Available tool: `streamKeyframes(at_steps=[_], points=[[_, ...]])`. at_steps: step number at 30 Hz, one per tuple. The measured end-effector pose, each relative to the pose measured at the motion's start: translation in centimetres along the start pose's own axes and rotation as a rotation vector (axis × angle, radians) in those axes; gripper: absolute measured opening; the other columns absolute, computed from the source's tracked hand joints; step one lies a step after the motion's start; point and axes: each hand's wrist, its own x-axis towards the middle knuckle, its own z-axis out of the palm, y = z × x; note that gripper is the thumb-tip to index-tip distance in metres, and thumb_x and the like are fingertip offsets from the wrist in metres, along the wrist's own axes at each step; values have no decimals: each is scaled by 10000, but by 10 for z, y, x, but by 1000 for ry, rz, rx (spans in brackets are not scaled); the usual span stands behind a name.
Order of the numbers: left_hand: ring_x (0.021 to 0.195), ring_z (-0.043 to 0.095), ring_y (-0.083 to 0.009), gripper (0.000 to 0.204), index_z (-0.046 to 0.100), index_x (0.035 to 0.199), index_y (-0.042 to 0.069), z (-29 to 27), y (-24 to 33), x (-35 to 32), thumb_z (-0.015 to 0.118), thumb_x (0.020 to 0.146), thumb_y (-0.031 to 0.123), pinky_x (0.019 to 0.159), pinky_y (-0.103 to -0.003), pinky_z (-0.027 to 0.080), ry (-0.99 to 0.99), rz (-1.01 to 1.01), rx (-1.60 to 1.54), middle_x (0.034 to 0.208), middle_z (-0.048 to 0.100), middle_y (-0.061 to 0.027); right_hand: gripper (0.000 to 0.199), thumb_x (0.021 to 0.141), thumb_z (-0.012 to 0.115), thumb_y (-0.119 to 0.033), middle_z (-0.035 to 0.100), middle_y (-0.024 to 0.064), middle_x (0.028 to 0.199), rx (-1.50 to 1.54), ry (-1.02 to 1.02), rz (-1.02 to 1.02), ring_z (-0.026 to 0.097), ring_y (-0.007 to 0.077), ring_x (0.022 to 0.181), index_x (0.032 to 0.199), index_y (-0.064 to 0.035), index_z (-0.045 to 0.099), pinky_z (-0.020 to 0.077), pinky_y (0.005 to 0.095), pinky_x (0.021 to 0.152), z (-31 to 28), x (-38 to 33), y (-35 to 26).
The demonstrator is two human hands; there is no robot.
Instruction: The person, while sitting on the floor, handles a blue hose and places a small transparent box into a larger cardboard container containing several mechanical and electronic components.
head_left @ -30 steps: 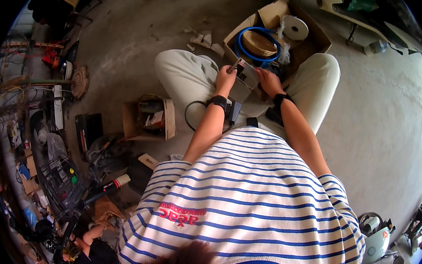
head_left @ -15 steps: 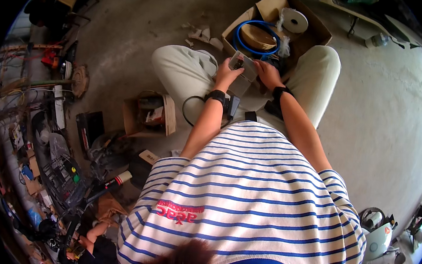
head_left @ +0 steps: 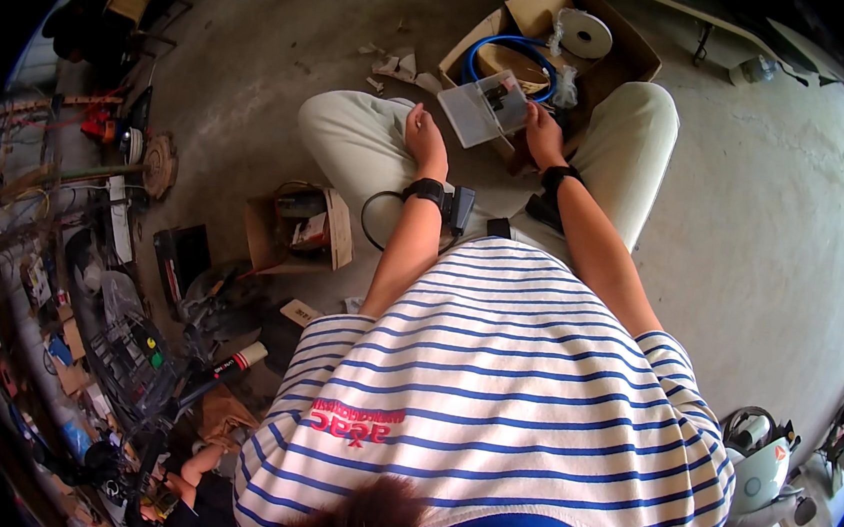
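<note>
An opened clear plastic case (head_left: pixel 467 117) is held in my right hand (head_left: pixel 545 138), gripped by its right edge with fingers and thumb closed. Small dark pieces (head_left: pixel 498 97) and a bit of red show in the case's far part; its flat clear panel leans to the left. My left hand (head_left: pixel 426 143) is apart from the case, above my left thigh, its fingers drawn together. Whatever it may hold is too small or hidden to make out. Just beyond the case stands a cardboard box (head_left: pixel 627 74) with a coiled blue hose (head_left: pixel 473 59) and a white reel (head_left: pixel 585 35).
Scraps of torn cardboard (head_left: pixel 396 65) lie on the concrete floor (head_left: pixel 228 76). A smaller carton (head_left: pixel 342 228) with things inside stands to my left. Cluttered shelving (head_left: pixel 40 270) runs along the left, where another person's arm (head_left: pixel 198 467) shows low down. A white helmet (head_left: pixel 761 476) is at lower right.
My left hand has let go of the case and drawn back to the left. The case, in my right hand, has moved farther away and now shows spread open.
</note>
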Motion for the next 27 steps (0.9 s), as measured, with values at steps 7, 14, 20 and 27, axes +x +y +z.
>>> streamKeyframes(at_steps=[7, 14, 20, 27], points=[[1070, 511, -309, 533, 464, 1223, 94, 20, 38, -25, 418, 883, 502, 888, -436, 432, -503, -575, -349, 1225, 493, -98, 393, 924, 427, -363, 629, 152, 995, 191, -68, 26, 593, 258, 966, 1160, -74, 552, 435, 318, 810, 1, 6, 20], [998, 556, -230, 625, 332, 1282, 124, 20, 57, -44, 681, 784, 268, 779, -381, 471, -515, -438, -176, 1129, 544, -73, 401, 940, 414, -339, 585, 109, 1113, 426, -364, -14, 533, 204, 1019, 1163, -40, 557, 390, 284, 870, -4, -1, 0], [894, 580, -156, 541, 469, 1176, 55, 19, 48, -34, 743, 727, 185, 703, -290, 486, -618, -388, -159, 1013, 595, -42, 469, 918, 442, -385, 574, 103, 1110, 834, -512, 264, 521, 193, 996, 1154, 5, 552, 369, 269, 883, -16, -4, -15], [945, 559, -150, 440, 513, 1133, 48, 19, 35, -29, 715, 747, 107, 794, -275, 444, -619, -270, -141, 1026, 591, -36, 543, 854, 514, -483, 597, 87, 981, 383, -548, 267, 547, 159, 902, 1097, -2, 575, 411, 265, 799, -13, -9, -16]])
